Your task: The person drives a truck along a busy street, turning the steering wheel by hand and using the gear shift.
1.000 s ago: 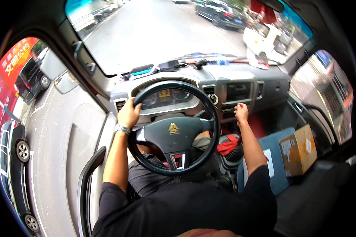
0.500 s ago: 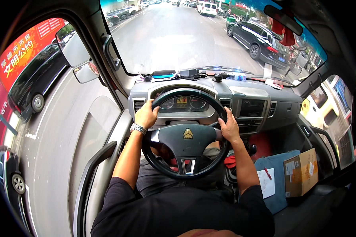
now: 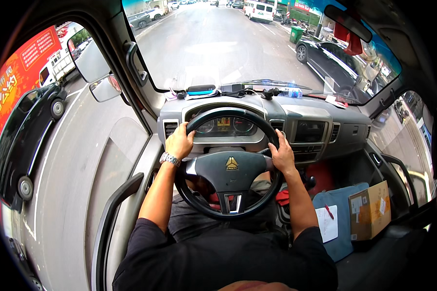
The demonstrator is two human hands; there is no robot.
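Observation:
I sit at a black steering wheel inside a vehicle cab. My left hand, with a metal watch on its wrist, grips the wheel's upper left. My right hand holds the wheel's upper right. Behind the rim is the lit instrument panel. A gear lever stands right of my right forearm, and red cloth lies partly hidden beside that arm.
The blue passenger seat bears a cardboard box, white pad and red pen. Small items lie along the dashboard. Outside, a road runs between parked vehicles; a black car is front right.
My right hand moved from beside the dashboard onto the wheel. My view shifted. The parked cars outside have slid backward past the cab.

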